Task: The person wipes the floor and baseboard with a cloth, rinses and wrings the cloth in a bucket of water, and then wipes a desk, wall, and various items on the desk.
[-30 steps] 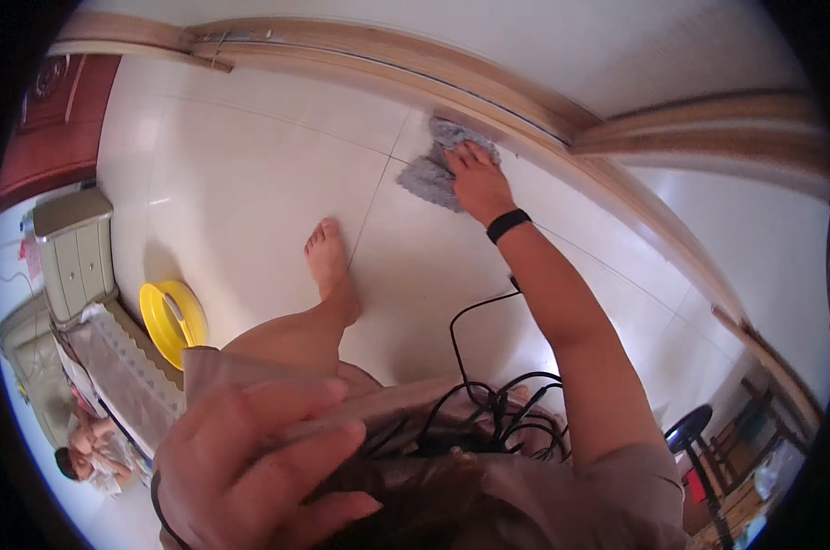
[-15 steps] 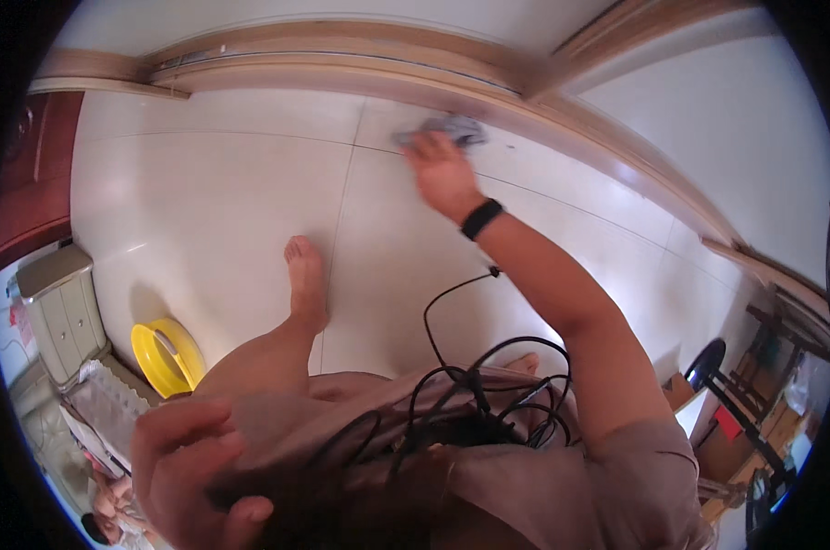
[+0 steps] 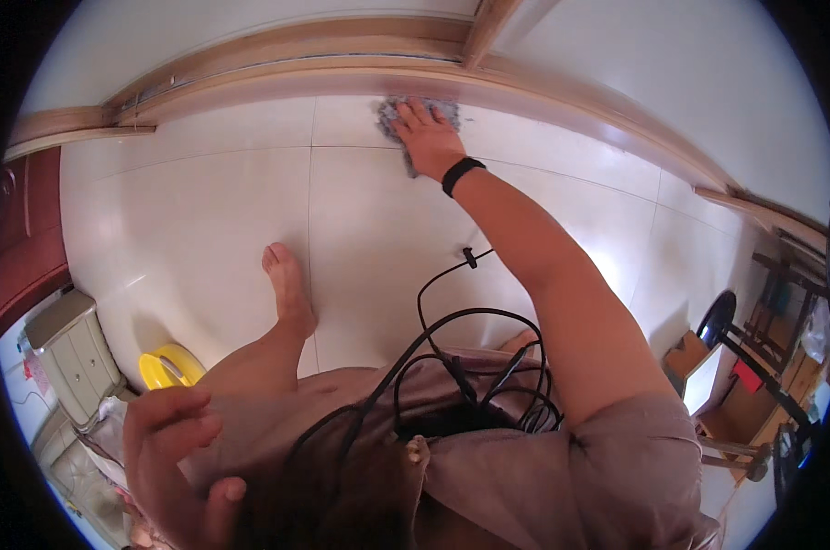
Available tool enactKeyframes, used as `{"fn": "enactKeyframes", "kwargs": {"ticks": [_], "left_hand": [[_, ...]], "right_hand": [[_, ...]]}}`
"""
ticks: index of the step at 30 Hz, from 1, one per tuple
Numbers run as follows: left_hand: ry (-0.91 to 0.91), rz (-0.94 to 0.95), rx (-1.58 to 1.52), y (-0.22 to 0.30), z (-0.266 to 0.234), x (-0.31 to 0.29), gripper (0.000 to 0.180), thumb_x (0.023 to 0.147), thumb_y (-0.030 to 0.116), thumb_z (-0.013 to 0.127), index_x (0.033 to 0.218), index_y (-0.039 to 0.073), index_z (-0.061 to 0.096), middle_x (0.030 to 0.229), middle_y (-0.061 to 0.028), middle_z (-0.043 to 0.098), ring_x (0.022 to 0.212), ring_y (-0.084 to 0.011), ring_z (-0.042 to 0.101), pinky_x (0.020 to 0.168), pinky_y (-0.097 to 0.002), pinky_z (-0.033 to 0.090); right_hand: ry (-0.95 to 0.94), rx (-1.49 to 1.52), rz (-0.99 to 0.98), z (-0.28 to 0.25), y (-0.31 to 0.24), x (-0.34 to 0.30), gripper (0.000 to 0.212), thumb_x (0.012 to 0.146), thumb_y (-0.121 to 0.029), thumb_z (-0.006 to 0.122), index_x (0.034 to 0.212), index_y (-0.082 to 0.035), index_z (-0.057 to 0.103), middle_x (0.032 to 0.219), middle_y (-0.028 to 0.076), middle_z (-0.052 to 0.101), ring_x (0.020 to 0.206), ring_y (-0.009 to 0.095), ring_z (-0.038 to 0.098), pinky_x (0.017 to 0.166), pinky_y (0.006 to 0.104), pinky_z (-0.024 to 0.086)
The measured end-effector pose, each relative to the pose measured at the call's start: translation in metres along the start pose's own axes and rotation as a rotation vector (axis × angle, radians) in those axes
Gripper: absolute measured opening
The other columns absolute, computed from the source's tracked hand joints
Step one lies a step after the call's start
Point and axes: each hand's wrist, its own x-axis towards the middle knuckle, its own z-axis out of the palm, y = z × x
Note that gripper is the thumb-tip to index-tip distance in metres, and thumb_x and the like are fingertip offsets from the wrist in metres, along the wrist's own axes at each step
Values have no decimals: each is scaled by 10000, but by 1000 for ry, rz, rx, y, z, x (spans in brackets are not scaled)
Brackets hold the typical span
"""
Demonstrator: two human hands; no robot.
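Observation:
My right hand [image 3: 429, 133] lies flat with its fingers spread, pressing on a grey fluffy cleaning cloth [image 3: 390, 119]. The cloth is spread on the pale tiled floor [image 3: 369, 211], right against the wooden base of a cabinet or door frame [image 3: 342, 78]. Part of the cloth is hidden beneath the palm, and a piece of it pokes out below the wrist. At the lower left, my left hand [image 3: 172, 458] hangs in the air, fingers loosely bent and thumb apart. Nothing shows in it.
A yellow basin [image 3: 163, 367] stands by my left leg, with a small drawer cabinet [image 3: 71, 353] behind it. Black cables [image 3: 433, 330] loop over my lap. A reddish-brown door [image 3: 30, 225] is at far left; a stool-like wooden piece [image 3: 741, 449] and boxes are at right.
My right hand has moved slightly left and up toward the wooden base, and its cloth now lies more spread out. The view has shifted a little. My left hand stays raised.

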Motion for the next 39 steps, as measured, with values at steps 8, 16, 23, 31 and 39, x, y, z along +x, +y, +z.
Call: {"fn": "enactKeyframes", "kwargs": {"ticks": [8,16,23,31,39], "left_hand": [[18,49,-10,-5,6,0,444,866,404,550,1006,-17,567,1097,-190,527,890,-214,512,705,-293,396],[55,36,-12,-21,-2,-19,442,876,400,527,1029,-14,557,1140,-202,514,887,-201,488,731,-297,387],[101,-61,75,-22,-20,-54,469,881,417,516,1044,-21,554,1147,-216,506,863,-214,495,738,-315,401],[272,60,-78,-50,-4,-50,472,750,427,744,926,2,637,899,-179,634,798,-311,626,681,-361,494],[114,-84,-80,-54,-26,-65,433,704,398,785,974,85,655,956,-101,653,763,-283,639,655,-382,510]], "right_hand": [[-23,-90,327,6,87,-111,506,850,-139,518,1353,-115,473,1483,95,324,1383,316,290,1041,546,354],[-139,-279,637,8,177,-205,461,858,-128,517,1318,-140,502,1468,103,367,1291,385,376,1000,462,429],[368,28,48,-45,28,-105,189,816,-147,564,945,-40,651,1338,130,463,1148,345,469,894,451,501],[312,39,-337,-93,-66,19,225,795,-94,583,1010,-77,648,1346,102,454,1189,304,463,848,371,542],[323,142,-691,-112,-212,142,233,808,-93,575,1025,-69,658,1344,107,464,1166,318,471,823,372,536]]}}
